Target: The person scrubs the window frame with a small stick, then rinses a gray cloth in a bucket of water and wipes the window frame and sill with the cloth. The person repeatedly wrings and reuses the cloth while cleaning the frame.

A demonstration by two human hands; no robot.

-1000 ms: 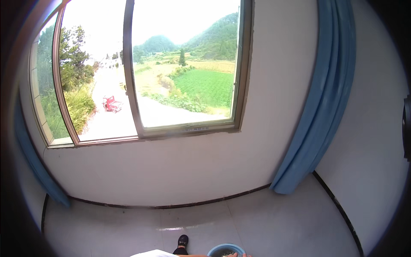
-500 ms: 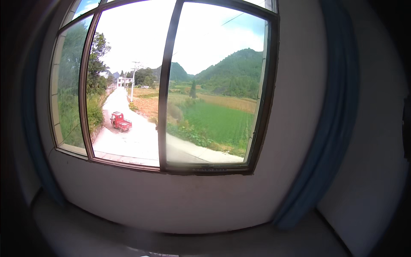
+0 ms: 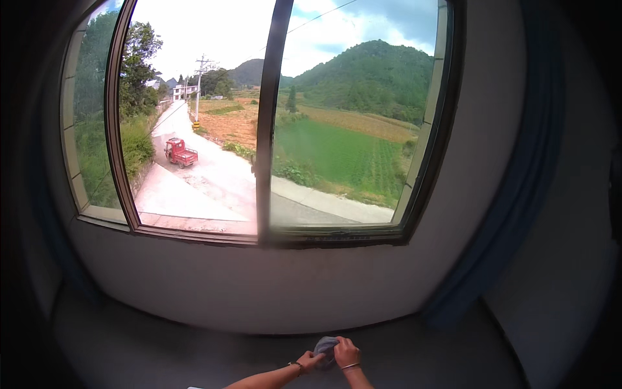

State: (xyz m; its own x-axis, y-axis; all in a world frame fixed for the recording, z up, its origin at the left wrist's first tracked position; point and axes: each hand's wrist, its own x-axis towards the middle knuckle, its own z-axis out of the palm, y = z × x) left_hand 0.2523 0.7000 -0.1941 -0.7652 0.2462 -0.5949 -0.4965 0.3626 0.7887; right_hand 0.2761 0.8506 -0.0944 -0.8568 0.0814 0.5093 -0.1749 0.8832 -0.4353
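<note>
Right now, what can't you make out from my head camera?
In the head view:
Grey cloth: gripped parts hidden by the left hand and right hand.
Window frame: top cut off by the upper edge.
Red truck: cab too small to show whether anyone's inside.
Right curtain: detail dimmed by shadow.

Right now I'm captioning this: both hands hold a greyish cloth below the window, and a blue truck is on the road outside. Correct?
The truck on the road is red, not blue, as the head view shows; left hand and right hand hold the greyish cloth below the window.
</note>
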